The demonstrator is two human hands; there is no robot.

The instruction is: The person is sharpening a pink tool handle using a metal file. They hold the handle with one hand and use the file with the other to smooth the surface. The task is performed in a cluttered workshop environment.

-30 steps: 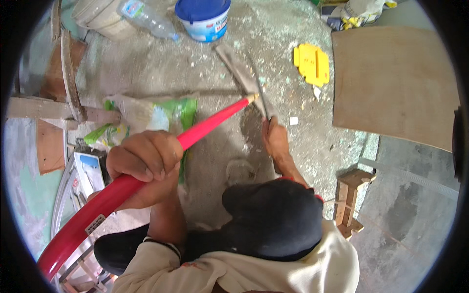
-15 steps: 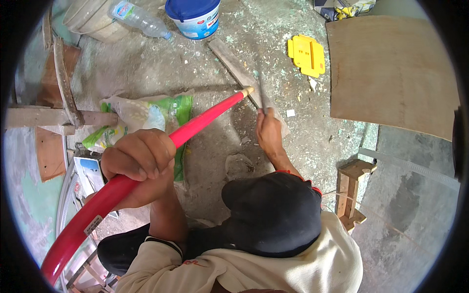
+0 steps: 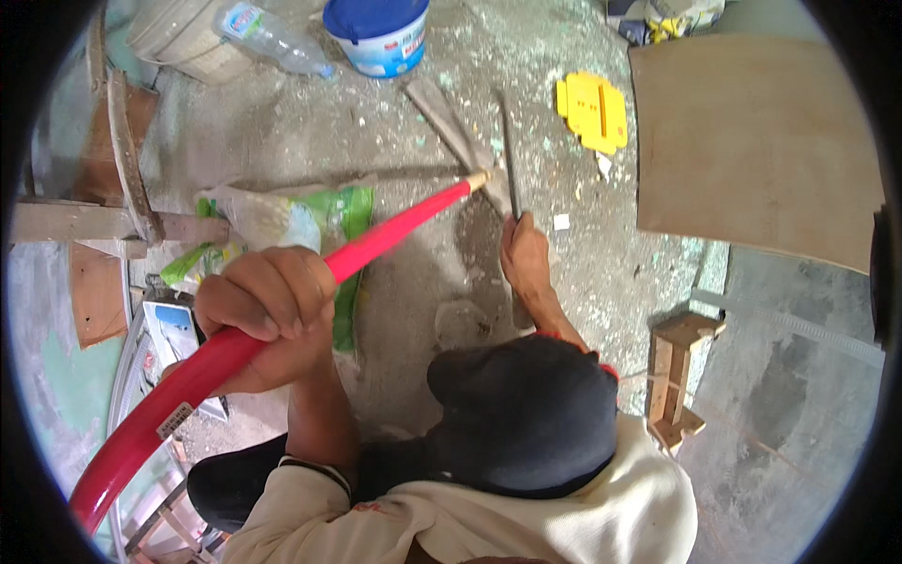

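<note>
My left hand (image 3: 268, 301) is closed in a fist around a glossy red curved pole (image 3: 399, 232). The pole runs from the lower left up to a tapered, bare wood-coloured tip near the middle of the view. In my right hand (image 3: 529, 258) is the end of a long, thin, dark blade-like tool (image 3: 510, 155), pointing away from me. The tool lies just right of the tip, apart from it as far as I can see. Beneath the tip, a narrow wooden board (image 3: 442, 115) rests on the floor.
Beyond the board stand a blue-lidded tub (image 3: 381, 47), a clear plastic bottle (image 3: 282, 42) and a pale bucket (image 3: 178, 42). A yellow plastic piece (image 3: 594, 108) and a brown sheet (image 3: 752, 150) lie right. A green-white sack (image 3: 352, 221) is left; a small wooden frame (image 3: 672, 376) sits lower right.
My right hand has shifted slightly right and nearer, and the dark tool has moved right, away from the pole's tip. My left hand stays nearly in place on the pole.
</note>
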